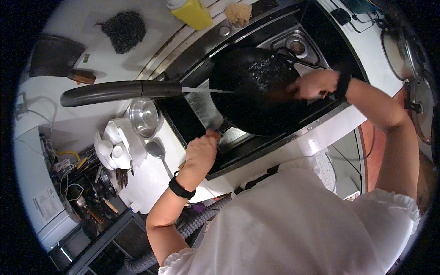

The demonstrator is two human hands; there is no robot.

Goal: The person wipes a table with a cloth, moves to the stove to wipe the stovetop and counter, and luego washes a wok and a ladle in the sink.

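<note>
A black wok (pixel 247 117) sits tilted over a dark basin with a steel floor, which looks like a sink (pixel 202 110). Wet glints show inside the wok. My left hand (pixel 201 154) is closed around its long handle (pixel 225 126). Above the wok's right side, my right hand (pixel 318 84) is blurred by motion. It grips a brown tool (pixel 280 93) that reaches into the wok; its kind is too blurred to tell. From the left, a black faucet spout (pixel 120 92) sends a thin pale stream (pixel 202 90) towards the wok.
A steel bowl (pixel 144 117), a turner (pixel 157 150) and a white rack with bowls (pixel 118 151) stand left. A cleaver (pixel 55 56) and dark scouring pad (pixel 125 31) are at upper left. A yellow bottle (pixel 192 13) and tan sponge (pixel 238 13) line the back. A lidded pot (pixel 400 55) stands right.
</note>
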